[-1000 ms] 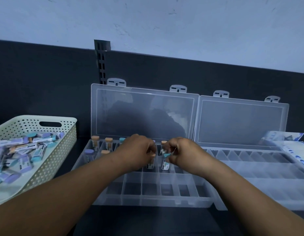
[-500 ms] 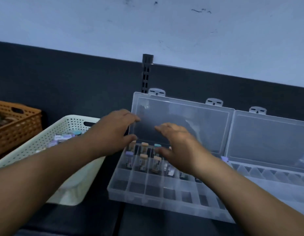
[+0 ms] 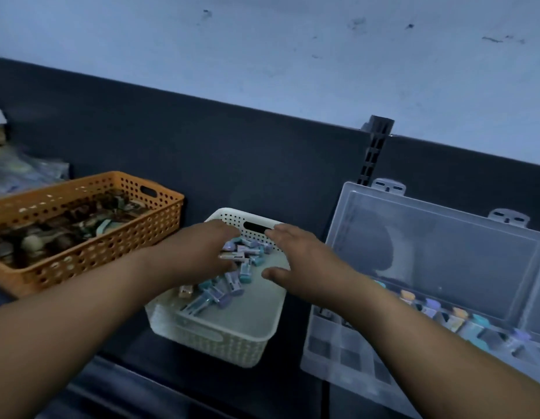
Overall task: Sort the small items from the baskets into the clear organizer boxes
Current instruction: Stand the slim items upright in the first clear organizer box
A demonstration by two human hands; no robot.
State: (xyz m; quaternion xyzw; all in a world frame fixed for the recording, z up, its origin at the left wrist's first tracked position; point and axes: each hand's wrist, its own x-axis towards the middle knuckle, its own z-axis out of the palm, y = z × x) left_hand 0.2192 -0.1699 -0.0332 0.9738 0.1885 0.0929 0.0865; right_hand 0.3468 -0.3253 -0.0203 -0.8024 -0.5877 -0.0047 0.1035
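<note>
Two hands I had over the white basket [image 3: 214, 343]: left hand [image 3: 199, 255] sat among the capped vials [image 3: 232, 285], fingers hidden, couldn't tell if it held one; right hand [image 3: 305, 261] hovered spread, empty. Pick step, imo. Next needed a pinch on one vial, then a free slot in the clear organizer box [image 3: 338, 355].
</note>
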